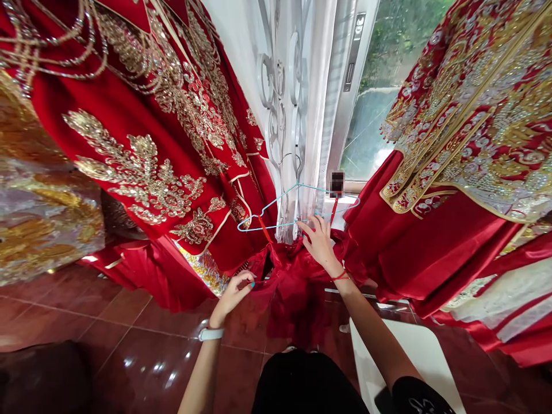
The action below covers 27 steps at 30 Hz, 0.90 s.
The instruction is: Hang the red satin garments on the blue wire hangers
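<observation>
A red dress (297, 270) hangs by thin red straps from a light blue hanger (280, 198) in front of me. My left hand (235, 296) is at the dress's left edge, thumb and fingers pinched together on a bit of its thin red fabric. My right hand (319, 241) lies over the upper right part of the dress with its fingers stretched out, the tips at the hanger's lower bar. Part of the dress's top edge is hidden behind this hand.
Red gowns with gold embroidery (146, 172) crowd the left side. On the right hangs a beaded red and gold jacket (466, 132) above a red skirt. White scrollwork (276, 103) and a window (375, 115) stand behind. A white stool (401, 362) is at my lower right.
</observation>
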Each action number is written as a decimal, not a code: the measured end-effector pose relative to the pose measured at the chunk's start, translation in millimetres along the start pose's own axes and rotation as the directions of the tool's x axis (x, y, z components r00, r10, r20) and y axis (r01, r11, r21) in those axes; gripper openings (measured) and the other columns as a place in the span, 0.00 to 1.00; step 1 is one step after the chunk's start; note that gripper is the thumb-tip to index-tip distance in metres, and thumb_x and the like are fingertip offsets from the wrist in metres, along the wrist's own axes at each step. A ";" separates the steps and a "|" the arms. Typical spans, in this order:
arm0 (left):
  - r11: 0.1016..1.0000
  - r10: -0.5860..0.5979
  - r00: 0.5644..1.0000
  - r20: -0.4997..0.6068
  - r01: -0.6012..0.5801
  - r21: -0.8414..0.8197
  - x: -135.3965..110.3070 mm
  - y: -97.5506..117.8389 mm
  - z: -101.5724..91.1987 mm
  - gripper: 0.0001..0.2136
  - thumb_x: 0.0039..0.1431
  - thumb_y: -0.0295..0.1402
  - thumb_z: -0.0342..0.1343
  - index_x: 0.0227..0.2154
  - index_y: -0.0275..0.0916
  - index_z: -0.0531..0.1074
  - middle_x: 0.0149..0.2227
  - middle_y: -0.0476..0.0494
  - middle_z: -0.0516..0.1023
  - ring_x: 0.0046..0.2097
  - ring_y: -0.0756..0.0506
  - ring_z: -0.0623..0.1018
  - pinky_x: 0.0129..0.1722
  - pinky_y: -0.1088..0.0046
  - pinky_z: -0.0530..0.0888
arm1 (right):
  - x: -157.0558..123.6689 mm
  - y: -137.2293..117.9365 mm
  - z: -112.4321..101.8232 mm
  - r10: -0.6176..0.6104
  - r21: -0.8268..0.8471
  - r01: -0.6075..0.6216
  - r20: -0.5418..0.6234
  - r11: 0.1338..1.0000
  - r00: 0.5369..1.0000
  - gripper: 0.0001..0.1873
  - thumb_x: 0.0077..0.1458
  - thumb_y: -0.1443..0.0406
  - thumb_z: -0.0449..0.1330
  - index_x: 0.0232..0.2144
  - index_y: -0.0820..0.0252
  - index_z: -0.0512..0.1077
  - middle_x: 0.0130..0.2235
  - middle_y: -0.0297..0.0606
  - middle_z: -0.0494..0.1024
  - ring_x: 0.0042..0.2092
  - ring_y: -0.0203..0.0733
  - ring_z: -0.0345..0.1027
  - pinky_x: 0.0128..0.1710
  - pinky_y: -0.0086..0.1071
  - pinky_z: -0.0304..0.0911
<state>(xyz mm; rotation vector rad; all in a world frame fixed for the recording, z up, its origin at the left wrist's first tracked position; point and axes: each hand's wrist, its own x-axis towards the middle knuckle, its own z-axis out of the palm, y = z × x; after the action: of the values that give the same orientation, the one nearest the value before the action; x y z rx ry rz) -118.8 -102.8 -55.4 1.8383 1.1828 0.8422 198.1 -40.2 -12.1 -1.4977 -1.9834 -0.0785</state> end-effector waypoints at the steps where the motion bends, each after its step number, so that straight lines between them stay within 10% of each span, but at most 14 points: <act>1: 1.000 0.004 1.000 0.003 -0.004 -0.003 2.0 1.7 -5.8 0.08 0.56 0.39 0.55 0.29 0.40 0.69 0.35 0.42 0.76 0.41 0.42 0.76 0.47 0.64 0.73 | -0.7 -0.4 0.1 0.006 0.005 -0.006 -0.001 1.000 1.000 0.30 0.59 0.72 0.51 0.61 0.49 0.70 0.62 0.48 0.66 0.68 0.61 0.49 0.67 0.66 0.44; 8: 0.976 0.077 0.907 -0.413 0.015 0.216 29.8 12.2 -29.9 0.07 0.56 0.39 0.56 0.34 0.42 0.69 0.37 0.44 0.71 0.41 0.43 0.74 0.46 0.64 0.74 | -2.8 -4.1 9.2 0.039 0.050 -0.037 -0.035 0.998 0.999 0.32 0.56 0.73 0.51 0.60 0.49 0.70 0.61 0.48 0.65 0.69 0.61 0.48 0.66 0.64 0.47; 13: 0.962 -0.217 0.842 -0.494 0.100 -0.253 48.1 14.1 -22.8 0.13 0.57 0.39 0.58 0.40 0.41 0.64 0.29 0.51 0.73 0.30 0.48 0.77 0.34 0.71 0.77 | -3.3 -6.9 15.8 0.045 0.095 -0.037 -0.082 0.995 0.996 0.33 0.55 0.74 0.51 0.60 0.46 0.70 0.60 0.45 0.66 0.68 0.59 0.48 0.66 0.62 0.49; 17: 0.534 -0.634 0.720 -0.283 0.143 -0.833 58.0 20.1 -15.9 0.06 0.60 0.25 0.56 0.40 0.37 0.68 0.35 0.43 0.81 0.36 0.48 0.83 0.38 0.74 0.80 | -3.6 -8.8 15.9 0.060 0.093 -0.052 -0.077 0.994 0.995 0.33 0.55 0.74 0.51 0.60 0.47 0.71 0.60 0.46 0.66 0.68 0.58 0.48 0.66 0.61 0.49; 23: -0.019 -0.750 0.658 0.074 0.090 -0.996 46.4 32.0 -13.8 0.22 0.68 0.19 0.38 0.61 0.32 0.64 0.41 0.36 0.83 0.35 0.50 0.84 0.30 0.82 0.81 | -6.2 -8.2 13.9 0.050 0.100 -0.043 -0.065 0.994 0.997 0.34 0.54 0.74 0.51 0.61 0.46 0.70 0.61 0.44 0.65 0.70 0.57 0.46 0.66 0.59 0.51; 27: -0.086 -0.708 0.699 0.102 0.058 -0.995 30.0 36.4 -1.8 0.24 0.69 0.20 0.39 0.64 0.39 0.64 0.48 0.36 0.83 0.45 0.47 0.85 0.34 0.79 0.83 | -7.6 -7.2 15.0 0.058 0.104 -0.052 -0.050 0.993 0.997 0.32 0.55 0.74 0.51 0.59 0.48 0.71 0.62 0.45 0.65 0.70 0.57 0.45 0.66 0.58 0.52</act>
<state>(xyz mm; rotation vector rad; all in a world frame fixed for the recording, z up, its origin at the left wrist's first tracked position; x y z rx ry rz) -94.8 -84.1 -19.4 -0.0572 0.8508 1.2788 186.1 -43.0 -25.6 -1.4685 -1.8748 0.0070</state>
